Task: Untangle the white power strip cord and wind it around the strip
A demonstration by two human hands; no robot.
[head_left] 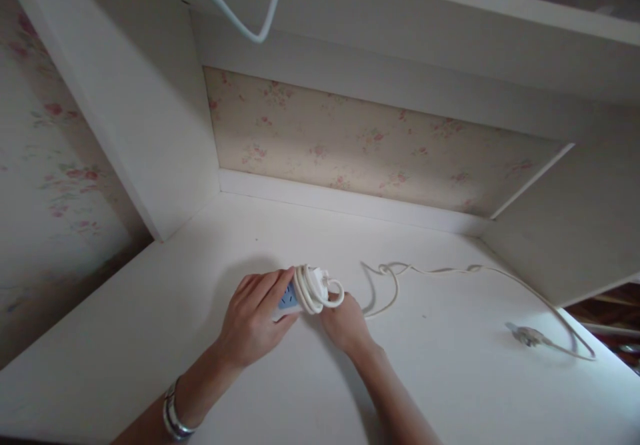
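Note:
My left hand (257, 315) grips a white power strip (286, 297) with a blue socket face, thumb below and fingers over the top. Several turns of white cord (306, 290) are wound round the strip's right end, where a white plug (320, 282) and a small loop of cord show. Close against that end, my right hand (345, 322) is closed on the cord; its fingertips are hidden behind the strip. From beside this hand, the loose power cord (435, 272) runs twisted across the white surface to a plug (529, 336) lying at the right.
The white tabletop (240, 232) meets a side panel (145, 98) at left and another panel (590, 212) at right. Floral wallpaper (350, 138) shows behind. A shelf (450, 52) overhangs the surface, and a pale bent rod (260, 28) hangs at the top.

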